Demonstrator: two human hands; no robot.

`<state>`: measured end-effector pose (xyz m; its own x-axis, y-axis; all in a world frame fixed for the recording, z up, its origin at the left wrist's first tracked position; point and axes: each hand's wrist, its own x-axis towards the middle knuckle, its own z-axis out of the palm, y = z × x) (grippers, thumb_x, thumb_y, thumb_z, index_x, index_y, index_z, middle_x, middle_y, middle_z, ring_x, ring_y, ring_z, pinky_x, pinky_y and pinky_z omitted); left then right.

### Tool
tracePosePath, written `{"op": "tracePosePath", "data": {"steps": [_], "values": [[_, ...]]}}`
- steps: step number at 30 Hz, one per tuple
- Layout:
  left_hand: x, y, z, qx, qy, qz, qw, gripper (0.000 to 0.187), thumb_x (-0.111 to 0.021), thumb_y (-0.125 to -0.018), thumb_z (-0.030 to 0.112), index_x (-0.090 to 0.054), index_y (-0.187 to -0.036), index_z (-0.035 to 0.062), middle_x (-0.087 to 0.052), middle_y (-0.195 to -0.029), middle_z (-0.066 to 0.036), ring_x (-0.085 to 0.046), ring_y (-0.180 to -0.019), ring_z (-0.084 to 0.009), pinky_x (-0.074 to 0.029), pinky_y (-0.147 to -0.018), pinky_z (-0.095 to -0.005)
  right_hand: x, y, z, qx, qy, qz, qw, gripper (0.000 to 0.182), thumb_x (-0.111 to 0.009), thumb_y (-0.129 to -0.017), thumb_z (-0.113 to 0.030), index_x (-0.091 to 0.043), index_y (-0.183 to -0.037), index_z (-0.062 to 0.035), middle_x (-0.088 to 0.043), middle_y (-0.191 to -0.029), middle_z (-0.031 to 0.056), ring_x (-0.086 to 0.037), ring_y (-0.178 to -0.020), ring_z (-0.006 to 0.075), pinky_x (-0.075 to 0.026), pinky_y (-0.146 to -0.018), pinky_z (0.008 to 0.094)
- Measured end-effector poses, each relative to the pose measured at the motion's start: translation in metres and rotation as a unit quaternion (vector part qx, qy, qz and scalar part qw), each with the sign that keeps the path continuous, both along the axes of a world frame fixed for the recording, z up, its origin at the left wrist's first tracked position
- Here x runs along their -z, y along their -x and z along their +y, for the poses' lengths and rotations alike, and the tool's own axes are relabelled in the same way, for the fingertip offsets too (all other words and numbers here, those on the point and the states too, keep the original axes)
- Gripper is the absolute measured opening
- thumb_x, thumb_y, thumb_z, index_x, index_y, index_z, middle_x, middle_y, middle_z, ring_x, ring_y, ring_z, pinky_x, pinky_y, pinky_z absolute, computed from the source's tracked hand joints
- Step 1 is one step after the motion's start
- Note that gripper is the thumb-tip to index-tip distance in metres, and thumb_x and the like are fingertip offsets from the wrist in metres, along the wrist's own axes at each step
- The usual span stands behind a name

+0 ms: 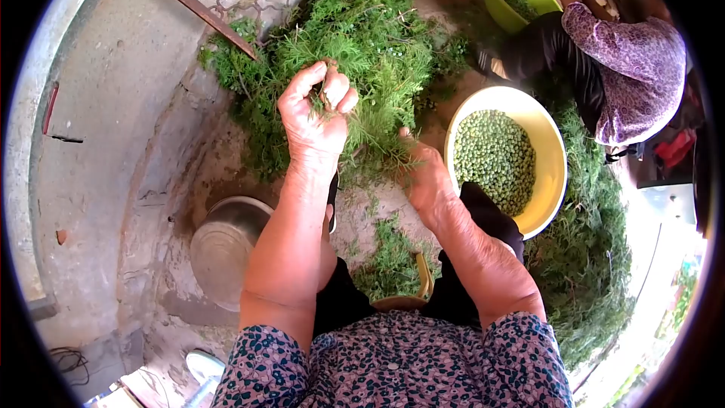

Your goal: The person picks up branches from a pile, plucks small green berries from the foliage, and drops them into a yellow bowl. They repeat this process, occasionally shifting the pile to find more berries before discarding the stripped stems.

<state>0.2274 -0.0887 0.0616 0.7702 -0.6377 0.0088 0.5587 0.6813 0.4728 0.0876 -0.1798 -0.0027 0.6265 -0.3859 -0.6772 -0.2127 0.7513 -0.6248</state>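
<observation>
My left hand [316, 109] is raised over a heap of green cuttings, its fingers curled closed on a feathery evergreen sprig [370, 132]. The sprig spreads out to the right, toward my other hand. There, my right hand [429, 177] is closed, thumb uppermost, with leaf tips against it; what its fingers hold, if anything, is hidden. Just right of it stands a yellow basin [555, 174] with many small round green berries [495, 155] inside. Beneath and beyond both hands lies the big pile of evergreen branches [362, 38].
A co-worker in a purple patterned top [634, 68] sits at the upper right by a lime-green basin [495, 0]. A metal pot [223, 253] stands on the left. More cut greenery [581, 272] lies right, and some [389, 261] between my legs. A wooden bar [189, 4] slants at the upper left.
</observation>
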Motion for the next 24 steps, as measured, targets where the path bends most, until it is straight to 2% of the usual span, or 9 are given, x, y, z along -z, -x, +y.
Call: {"op": "tracePosePath", "data": {"steps": [5,9,11,14,17,19,20,23,24], "values": [[0.004,0.009,-0.003,0.052,0.051,0.002,0.997,0.022,-0.048,-0.085,0.019,-0.055,-0.072,0.0041,-0.039,-0.051,0.002,-0.031,-0.049,-0.0092,-0.028,-0.047,-0.0235,-0.005,-0.021,0.010,-0.030,-0.040,0.004,0.999,0.032,-0.048,-0.090,-0.038,-0.055,-0.099,-0.0077,-0.055,-0.091,0.0050,-0.051,-0.075,0.0166,-0.044,-0.075,0.0353],[0.003,0.011,0.001,0.066,0.073,0.021,0.995,0.023,-0.049,-0.086,0.022,-0.058,-0.077,0.0026,-0.040,-0.050,0.001,-0.031,-0.049,-0.0095,-0.028,-0.045,-0.0231,-0.016,-0.025,0.020,-0.062,-0.092,-0.034,0.993,0.030,-0.046,-0.092,-0.032,-0.051,-0.108,-0.0069,-0.055,-0.094,0.0055,-0.056,-0.076,0.0175,-0.049,-0.069,0.0357],[0.002,0.016,0.000,0.093,0.084,0.015,0.992,0.024,-0.049,-0.086,0.023,-0.059,-0.077,0.0025,-0.040,-0.050,0.001,-0.032,-0.049,-0.0098,-0.029,-0.045,-0.0228,-0.021,-0.026,0.022,-0.061,-0.126,-0.106,0.984,0.027,-0.048,-0.091,-0.032,-0.055,-0.086,-0.0064,-0.052,-0.076,0.0029,-0.051,-0.071,0.0162,-0.048,-0.064,0.0365],[0.004,0.025,-0.004,0.155,0.084,-0.036,0.984,0.028,-0.049,-0.086,0.027,-0.060,-0.075,0.0031,-0.042,-0.050,0.000,-0.035,-0.049,-0.0105,-0.030,-0.044,-0.0238,-0.020,-0.028,0.016,-0.032,-0.108,-0.086,0.990,0.012,-0.055,-0.083,-0.012,-0.055,-0.090,-0.0028,-0.053,-0.078,0.0027,-0.053,-0.072,0.0142,-0.046,-0.064,0.0295],[-0.004,0.029,-0.002,0.183,0.077,-0.024,0.980,0.033,-0.049,-0.086,0.033,-0.061,-0.080,0.0030,-0.045,-0.053,-0.002,-0.038,-0.050,-0.0133,-0.038,-0.052,-0.0287,-0.014,-0.033,0.007,-0.015,-0.056,-0.102,0.993,0.022,-0.056,-0.073,0.006,-0.055,-0.095,0.0007,-0.056,-0.084,0.0041,-0.054,-0.076,0.0147,-0.044,-0.065,0.0252],[-0.017,0.032,-0.002,0.069,-0.041,0.043,0.996,0.036,-0.049,-0.086,0.038,-0.060,-0.089,0.0029,-0.054,-0.065,-0.007,-0.048,-0.058,-0.0180,-0.043,-0.068,-0.0370,-0.019,-0.037,0.001,0.042,0.017,-0.149,0.988,0.032,-0.057,-0.071,0.008,-0.054,-0.102,0.0037,-0.057,-0.089,0.0059,-0.054,-0.078,0.0148,-0.044,-0.068,0.0239],[-0.019,0.022,0.002,0.072,-0.016,0.032,0.997,0.041,-0.049,-0.086,0.042,-0.058,-0.097,0.0037,-0.060,-0.082,-0.011,-0.055,-0.073,-0.0225,-0.041,-0.082,-0.0438,-0.025,-0.035,-0.006,0.000,0.023,-0.165,0.986,0.039,-0.057,-0.071,0.008,-0.052,-0.110,0.0054,-0.058,-0.094,0.0081,-0.055,-0.081,0.0147,-0.044,-0.072,0.0240],[-0.022,0.009,0.004,-0.032,-0.116,0.007,0.993,0.037,-0.052,-0.087,0.040,-0.058,-0.097,0.0057,-0.062,-0.085,-0.008,-0.058,-0.078,-0.0189,-0.045,-0.081,-0.0365,-0.042,-0.035,-0.013,0.026,0.025,-0.183,0.982,0.035,-0.056,-0.074,0.009,-0.054,-0.107,0.0011,-0.058,-0.094,0.0057,-0.055,-0.079,0.0139,-0.046,-0.070,0.0251],[-0.014,0.003,0.007,-0.036,-0.114,0.006,0.993,0.037,-0.052,-0.087,0.040,-0.058,-0.097,0.0057,-0.062,-0.085,-0.008,-0.058,-0.078,-0.0189,-0.045,-0.081,-0.0365,-0.037,-0.031,-0.019,0.097,-0.073,-0.153,0.981,0.031,-0.057,-0.075,0.008,-0.056,-0.104,-0.0014,-0.058,-0.092,0.0032,-0.056,-0.077,0.0133,-0.047,-0.067,0.0258]]}}
